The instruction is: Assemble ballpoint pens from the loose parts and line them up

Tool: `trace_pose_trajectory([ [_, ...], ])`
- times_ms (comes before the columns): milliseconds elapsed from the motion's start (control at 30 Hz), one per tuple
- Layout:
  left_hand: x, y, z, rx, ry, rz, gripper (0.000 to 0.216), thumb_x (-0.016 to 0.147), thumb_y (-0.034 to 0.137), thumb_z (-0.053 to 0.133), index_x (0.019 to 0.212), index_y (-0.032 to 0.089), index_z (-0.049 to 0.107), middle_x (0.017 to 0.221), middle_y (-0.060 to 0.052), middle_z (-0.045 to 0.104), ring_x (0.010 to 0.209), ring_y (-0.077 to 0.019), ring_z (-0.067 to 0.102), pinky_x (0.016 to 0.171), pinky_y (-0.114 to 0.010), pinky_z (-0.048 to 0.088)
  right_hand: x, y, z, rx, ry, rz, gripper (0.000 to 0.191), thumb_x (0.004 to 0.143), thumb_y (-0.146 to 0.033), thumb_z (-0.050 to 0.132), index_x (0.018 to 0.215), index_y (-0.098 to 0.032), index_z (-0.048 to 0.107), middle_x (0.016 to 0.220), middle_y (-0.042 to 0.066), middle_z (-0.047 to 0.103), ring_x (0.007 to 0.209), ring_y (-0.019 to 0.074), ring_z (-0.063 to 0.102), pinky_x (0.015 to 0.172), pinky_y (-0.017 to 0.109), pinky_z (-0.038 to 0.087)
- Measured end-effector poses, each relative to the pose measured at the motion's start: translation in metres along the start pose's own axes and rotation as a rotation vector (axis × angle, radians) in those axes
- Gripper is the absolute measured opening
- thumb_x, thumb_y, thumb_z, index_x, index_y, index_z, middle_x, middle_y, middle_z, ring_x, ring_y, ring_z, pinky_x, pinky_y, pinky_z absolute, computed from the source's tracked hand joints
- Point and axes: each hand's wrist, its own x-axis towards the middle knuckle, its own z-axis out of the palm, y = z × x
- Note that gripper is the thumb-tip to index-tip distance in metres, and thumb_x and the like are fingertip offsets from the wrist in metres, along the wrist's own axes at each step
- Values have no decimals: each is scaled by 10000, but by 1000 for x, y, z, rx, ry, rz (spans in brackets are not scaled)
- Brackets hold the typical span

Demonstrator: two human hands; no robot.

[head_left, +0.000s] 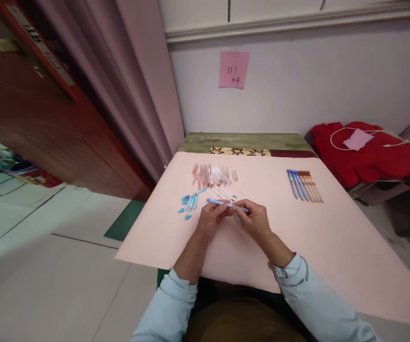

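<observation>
My left hand (pixel 212 219) and my right hand (pixel 253 219) meet over the pink sheet (pixel 297 237), both closed on one blue pen (pixel 219 203) that lies crosswise between the fingertips. Just beyond the hands lie loose white pen refills (pixel 222 192). Farther back sits a heap of clear and orange pen barrels (pixel 210 175). Small blue pen parts (pixel 189 203) are scattered to the left of my left hand. A neat row of finished blue and orange pens (pixel 304 185) lies at the right.
The pink sheet covers a table whose green patterned top (pixel 247 141) shows at the far edge against the wall. A red cloth (pixel 368 154) with a white cable lies to the right. A curtain and wooden door stand at the left.
</observation>
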Motion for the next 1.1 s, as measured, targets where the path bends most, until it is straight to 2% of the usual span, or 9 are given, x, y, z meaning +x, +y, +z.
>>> trace_pose_trajectory([
  [167,1,-2,1,54,35,44,260,689,258,786,873,89,712,730,-65,695,639,-137,639,705,-297,523,1,1,-1,-56,-67,15,318,914,-416,522,761,-203,701,640,4,662,567,118,573,580,213,429],
  [267,2,-3,1,54,78,67,268,681,274,791,856,92,701,705,-52,680,629,-129,629,673,-277,517,1,0,-1,-85,-102,19,249,878,-438,571,909,-220,686,633,-12,647,552,122,564,566,217,422],
  [367,3,-2,2,32,86,83,277,684,290,787,859,96,696,713,-48,673,637,-125,624,668,-272,516,1,-2,0,-93,-92,25,276,824,-420,636,1018,-225,621,614,-37,616,504,117,529,527,216,403],
  [467,2,-1,2,41,77,86,265,700,292,775,857,94,696,682,-41,658,624,-123,616,671,-278,516,0,-2,-1,-95,-66,28,184,846,-393,605,917,-223,606,636,-30,618,505,110,516,521,214,393],
  [533,2,-1,1,41,68,80,255,710,291,768,857,94,698,687,-45,662,627,-127,619,678,-284,517,0,0,-1,-88,-58,34,188,851,-404,598,889,-221,615,649,-21,630,513,112,518,520,215,393],
  [700,1,-1,-1,38,46,54,254,715,286,767,875,97,711,695,-55,677,643,-134,630,704,-291,516,0,3,-1,-85,-52,55,249,861,-452,588,871,-211,649,611,-18,625,493,110,501,503,213,380],
  [967,0,1,0,47,38,31,290,697,283,782,910,95,725,688,-55,682,637,-129,631,713,-286,512,2,-4,-5,-82,-151,53,447,959,-447,419,642,-203,620,573,0,632,521,106,557,569,203,404],
  [1100,1,0,1,0,81,60,276,687,285,787,879,97,724,715,-54,687,656,-128,638,710,-278,519,2,-3,-2,-82,-131,48,287,878,-489,557,866,-221,660,605,-21,633,514,117,541,528,209,393],
])
